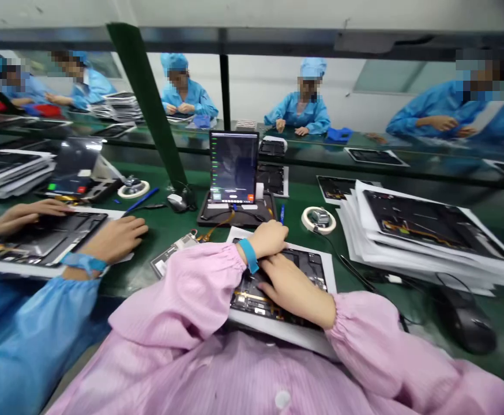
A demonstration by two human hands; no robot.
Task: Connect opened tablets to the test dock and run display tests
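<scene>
In front of me a tablet housing (315, 268) with its inner parts exposed lies on a white sheet (330, 279). My left hand (270, 237), with a blue wristband (248, 253), is over its upper part. Its fingers are curled, and whatever they may hold is hidden. My right hand (293, 285) rests across the middle of the housing, thumb apart from the fingers, fingertips close against the left hand. Behind them a lit tablet screen (233, 167) stands upright on a black stand (204, 216), with an orange flex cable (219, 223) running from it.
Stacked housings and sheets (407, 248) stand to the right, near a black mouse (466, 320) and a white ring (318, 220) with a cable. At left, a co-worker's hands (116, 236) are over another housing (53, 236). A metal-backed part (172, 251) lies beside my left sleeve.
</scene>
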